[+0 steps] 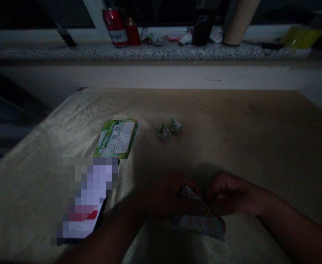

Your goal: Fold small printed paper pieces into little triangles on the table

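Note:
Near the table's front, my left hand [177, 196] is closed on a printed packet [196, 223], whose folded corner sticks up by its fingers. My right hand [229, 194] is curled, with thumb and fingers pinching the same packet at its right side. Dim light hides the exact fold and some fingertips. Beyond my hands lie two small folded pieces, one [164, 132] on the left and one [176, 126] on the right, green and white like printed wrapper. A flat green printed packet [117, 139] rests to the left of them.
A lit phone [90, 198], partly pixelated, lies left of my left forearm on the cloth-covered table [39, 165]. Along the stone windowsill [161, 53] stand a red can [116, 27], a red lighter-like object [132, 32], a dark cup [202, 27] and a tan cylinder [240, 22].

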Demonstrator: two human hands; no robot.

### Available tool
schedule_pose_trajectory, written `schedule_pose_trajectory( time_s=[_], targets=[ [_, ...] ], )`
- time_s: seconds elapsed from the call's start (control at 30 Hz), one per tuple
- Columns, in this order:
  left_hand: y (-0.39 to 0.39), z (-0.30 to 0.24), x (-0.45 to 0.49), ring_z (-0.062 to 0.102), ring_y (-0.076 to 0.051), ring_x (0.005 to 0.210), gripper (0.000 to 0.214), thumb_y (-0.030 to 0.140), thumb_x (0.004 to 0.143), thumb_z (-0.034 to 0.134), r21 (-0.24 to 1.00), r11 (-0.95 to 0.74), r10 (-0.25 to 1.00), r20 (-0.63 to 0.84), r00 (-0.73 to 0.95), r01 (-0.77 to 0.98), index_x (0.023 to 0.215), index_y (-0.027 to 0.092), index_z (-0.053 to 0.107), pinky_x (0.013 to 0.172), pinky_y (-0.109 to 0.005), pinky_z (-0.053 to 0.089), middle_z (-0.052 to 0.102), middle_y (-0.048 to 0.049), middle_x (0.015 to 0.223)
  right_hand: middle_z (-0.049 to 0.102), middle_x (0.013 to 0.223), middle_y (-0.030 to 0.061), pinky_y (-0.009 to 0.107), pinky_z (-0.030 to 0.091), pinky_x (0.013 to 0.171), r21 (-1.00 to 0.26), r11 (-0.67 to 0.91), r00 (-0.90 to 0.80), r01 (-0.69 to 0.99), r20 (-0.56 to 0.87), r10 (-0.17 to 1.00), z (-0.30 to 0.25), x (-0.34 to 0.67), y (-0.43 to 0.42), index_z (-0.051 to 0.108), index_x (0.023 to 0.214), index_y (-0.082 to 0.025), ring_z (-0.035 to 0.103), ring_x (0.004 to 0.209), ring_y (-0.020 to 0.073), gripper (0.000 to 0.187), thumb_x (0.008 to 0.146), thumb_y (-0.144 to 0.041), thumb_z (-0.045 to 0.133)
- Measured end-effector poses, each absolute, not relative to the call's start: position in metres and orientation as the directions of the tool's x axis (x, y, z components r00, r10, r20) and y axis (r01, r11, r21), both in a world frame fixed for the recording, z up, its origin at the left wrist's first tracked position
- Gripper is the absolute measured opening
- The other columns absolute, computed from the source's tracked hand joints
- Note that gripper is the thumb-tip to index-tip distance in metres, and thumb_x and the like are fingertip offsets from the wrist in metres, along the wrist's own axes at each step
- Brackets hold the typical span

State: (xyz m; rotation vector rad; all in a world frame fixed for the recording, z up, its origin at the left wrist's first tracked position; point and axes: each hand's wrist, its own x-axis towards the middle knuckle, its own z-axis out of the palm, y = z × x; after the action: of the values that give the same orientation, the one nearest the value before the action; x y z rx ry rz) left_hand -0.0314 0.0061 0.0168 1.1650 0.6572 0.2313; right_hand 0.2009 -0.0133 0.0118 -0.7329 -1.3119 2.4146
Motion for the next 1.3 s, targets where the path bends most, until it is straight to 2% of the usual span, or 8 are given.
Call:
schedule_pose_trajectory(
  time_s=[0.1,0.23,0.43,0.5,0.67,0.83,1.13,1.3],
  targets=[
    [0.006,0.015,-0.031,0.05,-0.008,0.055,0.03,0.043,0.075,0.084,0.886,0.428,0.484,-0.39,0.783,0.177,0.082,0.016,0.075,0.052,-0.019,0.038,0.063,0.004,0.066,0.056,0.054,-0.0031,0.022,0.047,0.054,-0.885,-0.464,-0.81,0.043,-0.303,0.502,0.012,0.204,-0.014,0.069,0.07,-0.013,0.051,0.049,0.0097,0.035,0.086,-0.044,0.076],
    [0.008,0.016,-0.028,0.052,-0.008,0.055,0.03,0.043,0.072,0.086,0.855,0.476,0.425,-0.428,0.798,0.205,0.08,0.017,0.077,0.054,-0.02,0.04,0.066,0.004,0.066,0.065,0.059,-0.0007,0.019,0.047,0.054,-0.962,-0.238,-0.797,0.131,-0.245,0.552,0.01,0.206,-0.014,0.072,0.071,-0.012,0.059,0.054,0.0099,0.018,0.085,-0.023,0.073],
    [0.007,0.018,-0.027,0.054,-0.008,0.058,0.032,0.044,0.067,0.09,0.839,0.505,0.454,-0.458,0.764,0.203,0.08,0.018,0.079,0.055,-0.019,0.04,0.067,0.0045,0.067,0.058,0.057,-0.0049,0.015,0.039,0.049,-0.983,-0.065,-0.77,0.171,-0.175,0.614,0.011,0.2,-0.015,0.066,0.066,-0.013,0.051,0.051,0.0061,0.014,0.079,-0.01,0.066],
    [0.006,0.017,-0.028,0.055,-0.008,0.059,0.03,0.042,0.068,0.09,0.84,0.509,0.467,-0.452,0.76,0.188,0.081,0.017,0.079,0.055,-0.019,0.04,0.068,0.0043,0.068,0.054,0.056,-0.0058,0.016,0.038,0.049,-0.986,-0.048,-0.765,0.162,-0.156,0.625,0.014,0.198,-0.015,0.063,0.065,-0.014,0.047,0.051,0.0059,0.015,0.08,-0.012,0.066],
    [0.006,0.012,-0.029,0.053,-0.008,0.057,0.028,0.041,0.072,0.087,0.843,0.526,0.508,-0.419,0.753,0.114,0.081,0.016,0.077,0.055,-0.019,0.04,0.065,0.0043,0.066,0.041,0.052,-0.0076,0.017,0.027,0.041,-0.983,-0.081,-0.764,0.165,-0.179,0.62,0.021,0.199,-0.016,0.047,0.063,-0.019,0.036,0.045,0.0058,0.035,0.095,-0.028,0.056],
    [0.006,0.013,-0.027,0.049,-0.008,0.056,0.028,0.041,0.075,0.085,0.862,0.5,0.554,-0.395,0.733,0.086,0.078,0.014,0.075,0.053,-0.019,0.037,0.062,0.0039,0.064,0.028,0.059,-0.0081,0.02,0.021,0.044,-0.982,0.002,-0.742,0.189,-0.141,0.655,0.024,0.198,-0.017,0.039,0.064,-0.02,0.025,0.052,0.0067,0.042,0.1,-0.036,0.053],
    [0.009,0.02,-0.028,0.044,-0.008,0.056,0.027,0.04,0.08,0.08,0.893,0.44,0.556,-0.354,0.752,0.095,0.077,0.014,0.073,0.052,-0.02,0.035,0.056,0.0039,0.063,0.035,0.07,-0.0053,0.021,0.027,0.051,-0.984,-0.097,-0.753,0.149,-0.177,0.633,0.025,0.201,-0.016,0.045,0.075,-0.02,0.031,0.061,0.0094,0.04,0.103,-0.047,0.052],
    [0.009,0.021,-0.027,0.042,-0.007,0.055,0.028,0.039,0.082,0.078,0.898,0.426,0.533,-0.345,0.772,0.107,0.074,0.014,0.071,0.052,-0.019,0.032,0.053,0.0049,0.061,0.035,0.069,-0.0054,0.022,0.028,0.053,-0.981,-0.073,-0.773,0.178,-0.185,0.607,0.026,0.205,-0.015,0.045,0.074,-0.019,0.032,0.062,0.0099,0.04,0.103,-0.047,0.051]
  ],
)
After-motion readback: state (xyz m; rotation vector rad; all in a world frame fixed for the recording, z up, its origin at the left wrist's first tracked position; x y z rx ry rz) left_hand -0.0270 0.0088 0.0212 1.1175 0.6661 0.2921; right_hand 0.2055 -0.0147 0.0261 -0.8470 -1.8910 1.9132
